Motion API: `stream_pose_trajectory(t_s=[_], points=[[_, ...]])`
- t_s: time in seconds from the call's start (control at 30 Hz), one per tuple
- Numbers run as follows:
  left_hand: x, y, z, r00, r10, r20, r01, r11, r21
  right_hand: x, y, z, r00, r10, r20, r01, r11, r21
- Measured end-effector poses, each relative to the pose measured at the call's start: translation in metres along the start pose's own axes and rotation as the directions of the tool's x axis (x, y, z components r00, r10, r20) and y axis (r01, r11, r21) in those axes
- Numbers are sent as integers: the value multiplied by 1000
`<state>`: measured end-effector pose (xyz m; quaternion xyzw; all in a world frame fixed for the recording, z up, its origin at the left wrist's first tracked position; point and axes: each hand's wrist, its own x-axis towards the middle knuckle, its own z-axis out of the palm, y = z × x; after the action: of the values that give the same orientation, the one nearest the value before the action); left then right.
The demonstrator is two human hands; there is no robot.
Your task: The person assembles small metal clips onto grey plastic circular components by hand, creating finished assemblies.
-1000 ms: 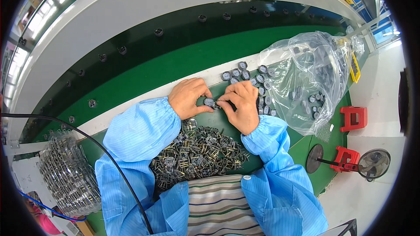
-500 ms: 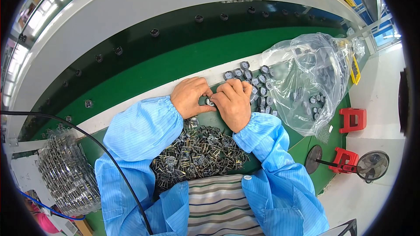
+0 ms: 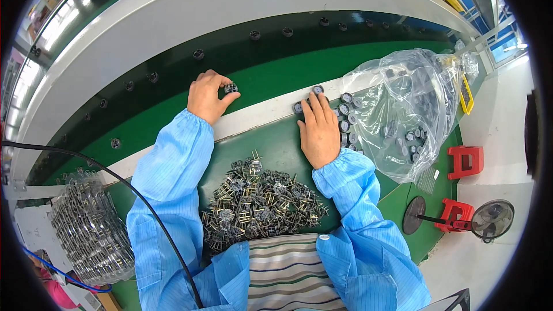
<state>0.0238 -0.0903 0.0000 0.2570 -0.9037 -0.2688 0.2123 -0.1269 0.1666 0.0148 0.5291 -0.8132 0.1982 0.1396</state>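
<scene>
Over the green belt (image 3: 271, 75), my left hand (image 3: 207, 97) pinches a small round black part with metal contacts (image 3: 231, 88) between thumb and fingers. My right hand (image 3: 320, 135) lies with its fingers stretched out at the left side of a group of round grey caps (image 3: 345, 109). Its fingertips reach the caps and cover some of them; nothing shows in its grip. Between my forearms a heap of black parts with brass-coloured pins (image 3: 259, 207) is piled on the green work surface (image 3: 276, 141).
A clear plastic bag (image 3: 397, 103) with more caps lies at the right. Several round parts (image 3: 199, 54) sit along the belt's far side. Stacked clear trays (image 3: 92, 224) stand at the left, near a black cable (image 3: 132, 193). Red stools (image 3: 465, 161) and a fan (image 3: 492, 219) are at the right.
My hands were together at the white strip, working on a small part. The left has moved out over the belt with a part; the right has come away and spread over the caps.
</scene>
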Motion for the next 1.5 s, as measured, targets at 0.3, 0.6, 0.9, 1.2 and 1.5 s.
stream_pose_trajectory(t_s=[0.3,0.6,0.9,1.2,1.5], points=[[-30,56,20,831,500,245,-435,858,-273,-16,-25,-10,968,-250,13,228,904,361],[-32,57,23,805,515,294,-414,843,-343,-20,-13,-35,983,-132,-127,146,983,107],[-25,42,25,826,494,272,-371,839,-398,-14,-56,-11,942,-333,40,269,820,506],[-33,57,24,835,427,347,-296,880,-371,-38,-19,-35,969,-245,18,231,937,263],[-36,64,23,831,428,355,-305,885,-352,-32,-12,-26,979,-203,18,189,937,295]])
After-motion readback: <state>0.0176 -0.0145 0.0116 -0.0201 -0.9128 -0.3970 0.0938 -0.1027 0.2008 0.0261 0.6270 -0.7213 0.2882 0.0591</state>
